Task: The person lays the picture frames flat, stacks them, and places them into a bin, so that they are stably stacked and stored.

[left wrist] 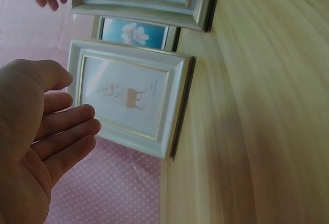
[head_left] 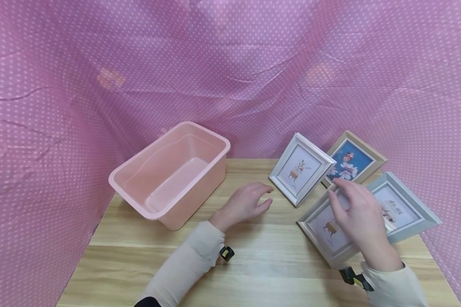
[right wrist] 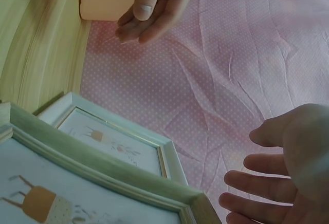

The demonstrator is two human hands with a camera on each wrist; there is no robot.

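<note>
My left hand [head_left: 246,202] hovers over the table between the pink bin and a white photo frame [head_left: 297,170], its fingers relaxed and holding nothing. In the left wrist view that same white frame [left wrist: 128,98] stands propped up just past the fingertips. My right hand [head_left: 359,213] is raised above the top of the nearest photo frame [head_left: 326,232], thumb and fingers spread apart. In the right wrist view a gap shows between those fingers [right wrist: 257,185] and the near frame's edge [right wrist: 103,165]. Both of these frames show a small plant-pot drawing on a pale print.
An empty pink plastic bin [head_left: 203,192] stands at the left of the wooden table [head_left: 261,273]. At the back right is a tan frame [head_left: 374,160] with a blue blossom picture. A grey-blue frame [head_left: 418,209] leans at the right. Pink dotted cloth [head_left: 230,85] surrounds the table.
</note>
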